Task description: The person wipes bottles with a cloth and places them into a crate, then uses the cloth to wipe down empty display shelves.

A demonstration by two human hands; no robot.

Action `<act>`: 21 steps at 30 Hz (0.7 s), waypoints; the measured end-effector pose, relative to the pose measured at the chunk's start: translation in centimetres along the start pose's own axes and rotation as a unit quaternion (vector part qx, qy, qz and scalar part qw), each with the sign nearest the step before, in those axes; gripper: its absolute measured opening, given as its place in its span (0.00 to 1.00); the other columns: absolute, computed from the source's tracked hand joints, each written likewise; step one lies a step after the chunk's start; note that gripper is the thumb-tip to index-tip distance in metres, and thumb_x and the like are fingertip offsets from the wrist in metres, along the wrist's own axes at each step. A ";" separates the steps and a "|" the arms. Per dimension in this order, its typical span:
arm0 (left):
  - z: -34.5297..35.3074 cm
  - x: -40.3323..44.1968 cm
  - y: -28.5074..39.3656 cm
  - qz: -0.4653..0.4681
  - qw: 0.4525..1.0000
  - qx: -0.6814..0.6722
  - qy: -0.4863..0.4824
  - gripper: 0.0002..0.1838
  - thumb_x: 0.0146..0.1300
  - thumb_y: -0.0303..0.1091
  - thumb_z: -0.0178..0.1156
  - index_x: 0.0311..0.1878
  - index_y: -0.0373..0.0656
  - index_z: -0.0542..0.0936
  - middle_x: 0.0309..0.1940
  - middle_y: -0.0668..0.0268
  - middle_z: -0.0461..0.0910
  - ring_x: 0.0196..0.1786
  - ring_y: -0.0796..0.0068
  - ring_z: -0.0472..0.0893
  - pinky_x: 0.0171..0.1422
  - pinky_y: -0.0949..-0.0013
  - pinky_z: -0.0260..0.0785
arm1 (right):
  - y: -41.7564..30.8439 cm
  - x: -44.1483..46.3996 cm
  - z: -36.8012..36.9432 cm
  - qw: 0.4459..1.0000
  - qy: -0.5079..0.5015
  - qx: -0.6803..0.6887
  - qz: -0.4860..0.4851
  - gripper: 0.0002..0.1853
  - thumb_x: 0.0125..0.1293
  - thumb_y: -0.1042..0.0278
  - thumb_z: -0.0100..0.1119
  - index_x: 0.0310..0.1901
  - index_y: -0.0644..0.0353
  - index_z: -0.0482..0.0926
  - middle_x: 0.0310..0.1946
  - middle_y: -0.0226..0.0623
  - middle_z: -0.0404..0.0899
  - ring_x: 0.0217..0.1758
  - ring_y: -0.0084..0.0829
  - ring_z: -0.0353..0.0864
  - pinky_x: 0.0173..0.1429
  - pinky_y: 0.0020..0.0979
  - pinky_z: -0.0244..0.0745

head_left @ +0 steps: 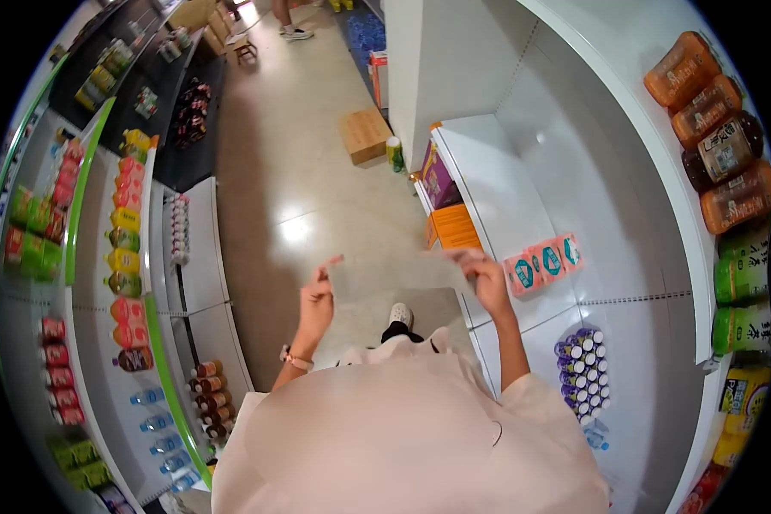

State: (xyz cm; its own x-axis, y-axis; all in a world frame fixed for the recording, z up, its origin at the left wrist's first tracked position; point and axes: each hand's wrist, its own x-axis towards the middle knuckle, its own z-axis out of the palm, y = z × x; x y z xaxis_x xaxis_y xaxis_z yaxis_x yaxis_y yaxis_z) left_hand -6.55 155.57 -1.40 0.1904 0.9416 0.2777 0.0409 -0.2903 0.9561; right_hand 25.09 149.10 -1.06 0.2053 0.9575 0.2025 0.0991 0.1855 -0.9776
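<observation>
A thin, see-through plastic sheet (pixel 390 281) is stretched between my two hands above the floor, its outline smeared by motion. My left hand (pixel 317 289) pinches its left end with the fingers closed. At the other end my right hand (pixel 487 279) is closed on the sheet's upper right corner. Whether it is a bag or a flat film I cannot tell. Just right of my right hand, pink packs with teal labels (pixel 543 264) stand on the white shelf (pixel 510 176), apart from the fingers.
Drink bottles (pixel 125 237) line the left shelves. Purple-wrapped bottles with white caps (pixel 583 371) stand at lower right, and brown bottles (pixel 723 154) higher up. On the aisle floor sit a cardboard box (pixel 365 137) and a green-yellow can (pixel 394 155). A person's leg (pixel 284 15) shows far off.
</observation>
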 end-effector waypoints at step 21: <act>8.7 38.9 -6.3 -0.010 0.935 -0.059 -0.350 0.17 0.56 0.11 0.46 0.33 0.36 0.85 0.40 0.60 0.81 0.46 0.69 0.79 0.52 0.72 0.70 | -4.1 19.1 -1.6 0.950 0.273 -0.001 0.153 0.30 0.62 0.83 0.42 0.66 0.56 0.71 0.46 0.26 0.77 0.39 0.15 0.68 0.49 0.17 0.65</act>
State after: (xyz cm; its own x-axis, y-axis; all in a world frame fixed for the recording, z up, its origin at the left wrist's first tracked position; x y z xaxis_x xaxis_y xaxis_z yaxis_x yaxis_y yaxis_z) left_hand 9.09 192.57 2.60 0.7874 0.5923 0.1705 -0.0496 -0.2148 0.9754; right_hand 30.16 166.27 6.92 0.6986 0.7095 -0.0921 -0.0454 -0.0845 -0.9954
